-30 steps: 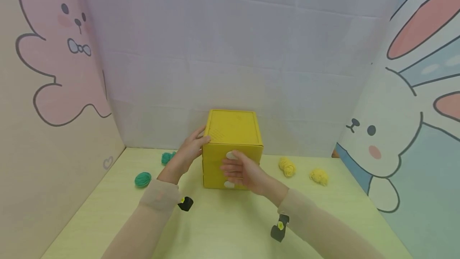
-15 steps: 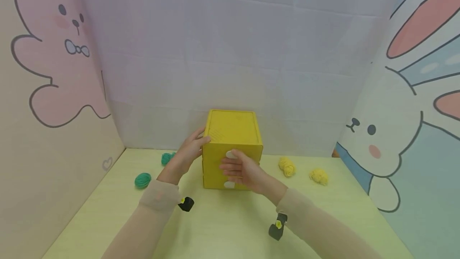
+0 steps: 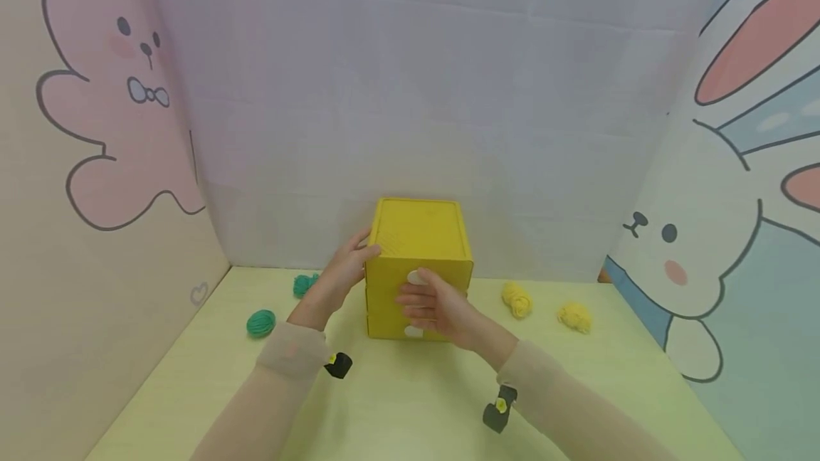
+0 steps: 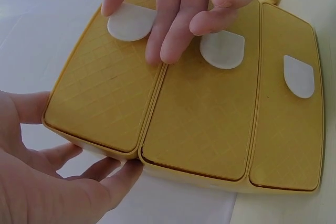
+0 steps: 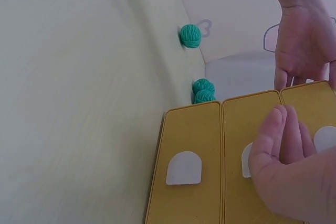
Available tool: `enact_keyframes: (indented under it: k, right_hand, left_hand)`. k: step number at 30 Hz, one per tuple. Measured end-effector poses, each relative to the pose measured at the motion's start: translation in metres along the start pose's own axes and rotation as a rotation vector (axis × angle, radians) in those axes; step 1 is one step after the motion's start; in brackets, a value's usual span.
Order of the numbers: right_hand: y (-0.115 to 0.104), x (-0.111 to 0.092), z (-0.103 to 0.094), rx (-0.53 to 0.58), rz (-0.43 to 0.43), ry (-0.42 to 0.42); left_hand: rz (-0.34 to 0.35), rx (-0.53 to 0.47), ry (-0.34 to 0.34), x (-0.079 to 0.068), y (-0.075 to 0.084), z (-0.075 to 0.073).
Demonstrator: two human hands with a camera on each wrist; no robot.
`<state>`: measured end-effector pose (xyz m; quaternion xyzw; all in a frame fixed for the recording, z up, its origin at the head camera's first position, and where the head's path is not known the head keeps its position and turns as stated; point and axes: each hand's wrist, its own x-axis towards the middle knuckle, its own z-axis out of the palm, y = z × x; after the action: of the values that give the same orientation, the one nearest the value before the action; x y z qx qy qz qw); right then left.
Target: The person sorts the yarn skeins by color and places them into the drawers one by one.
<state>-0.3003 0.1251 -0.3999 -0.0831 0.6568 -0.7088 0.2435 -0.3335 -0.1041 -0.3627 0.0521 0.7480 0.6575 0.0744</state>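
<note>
A yellow box of three stacked drawers [image 3: 419, 230] stands on the table against the back wall. Each drawer front has a white rounded tab, such as the bottom one [image 5: 184, 168]. My left hand [image 3: 344, 272] rests on the box's left side, its thumb at the top edge and its fingers extended along the side. In front of the drawers is my right hand [image 3: 442, 308], with slightly bent fingers. Its thumb tip is at the top drawer's tab [image 4: 130, 22], and its other fingers are before the middle drawer. Whether they touch the front I cannot tell. All drawers look closed.
Two green yarn balls, a near one [image 3: 260, 323] and a far one [image 3: 305, 284], lie left of the box. On the right lie two yellow yarn bundles, one nearer the box [image 3: 517, 299] and one farther out [image 3: 574, 316]. Walls enclose the table [image 3: 397, 404].
The head view has shifted slightly. Both hands keep nearly the same place at the box, and the drawers have not visibly moved.
</note>
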Motion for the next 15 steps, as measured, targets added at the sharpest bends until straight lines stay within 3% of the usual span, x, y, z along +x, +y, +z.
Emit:
enact_keyframes:
  k: [15]
  right_hand:
    - [0.02,-0.015,-0.017,-0.041,0.035,-0.045]
  left_hand:
    - [-0.001,0.013,0.003,-0.002,0.001,0.0]
